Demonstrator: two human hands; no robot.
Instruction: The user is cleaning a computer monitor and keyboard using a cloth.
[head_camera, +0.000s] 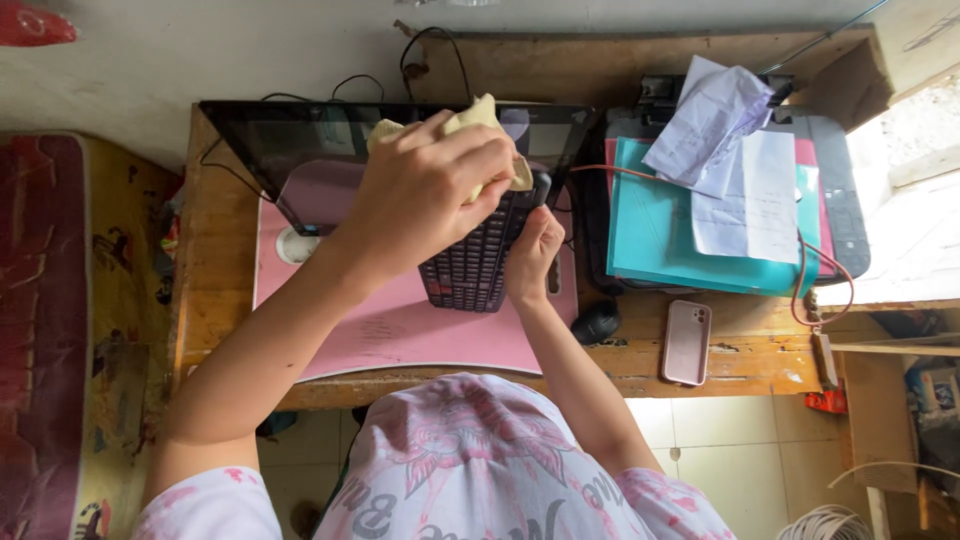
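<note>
Wooden bench (700, 365) against a pale wall: the left hand (430, 195) presses a yellow cloth (480, 115) onto a tilted black keyboard (475, 265), gripped at its right edge by the right hand (533, 250), above a pink mat (400, 325).

Home desk corner: rough wooden desk (215, 300) with monitor (300, 135), keyboard (470, 265), mouse (596, 322), printer (845, 200) under folders (660, 240), phone (687, 342); tiled floor (720, 440), mattress (60, 320) beside.

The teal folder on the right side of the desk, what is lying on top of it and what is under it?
On the teal folder lie a flat white sheet and crumpled paper. A pink folder edge and a dark device show beneath it; the rest underneath is covered.
</note>
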